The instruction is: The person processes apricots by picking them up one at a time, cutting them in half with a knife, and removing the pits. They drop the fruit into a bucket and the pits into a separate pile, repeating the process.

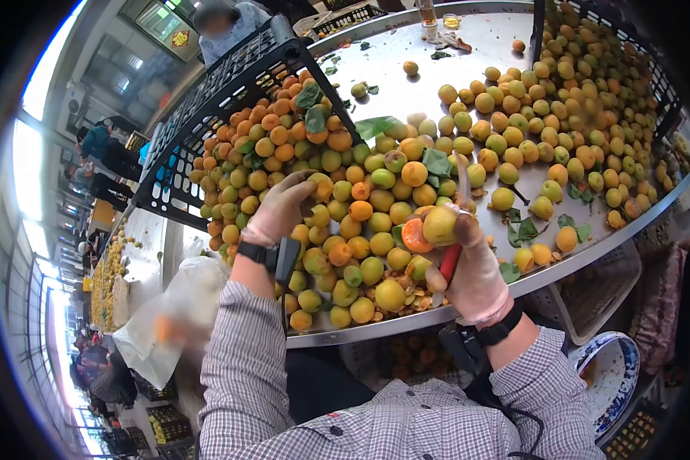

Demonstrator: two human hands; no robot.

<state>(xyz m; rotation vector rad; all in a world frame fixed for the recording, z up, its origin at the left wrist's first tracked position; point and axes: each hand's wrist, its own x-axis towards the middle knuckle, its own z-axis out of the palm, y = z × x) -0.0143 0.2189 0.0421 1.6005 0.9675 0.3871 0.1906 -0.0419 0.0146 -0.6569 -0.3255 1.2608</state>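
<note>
My left hand [282,205], in a thin pale glove, has its fingers closed around a yellow persimmon [320,186] on the heap. My right hand [474,268], also gloved, grips the red handle of a knife [451,262]; its pale blade seems to point up past the fingers. A yellow-green persimmon [440,225] sits against the fingers of that hand, and an orange one [416,236] with a cut-looking face lies beside it. Loose persimmons [372,270] cover the metal table below both hands. Brown trimmings [406,293] lie near the front edge.
A black crate [241,92] tips persimmons onto the table from the left. Another heap [590,115] spreads from a crate at right. Green leaves [437,162] lie among the fruit. Below the metal rim [544,280] stand a plastic basket [606,299] and a blue-white basin [609,376]. A person [230,27] is across the table.
</note>
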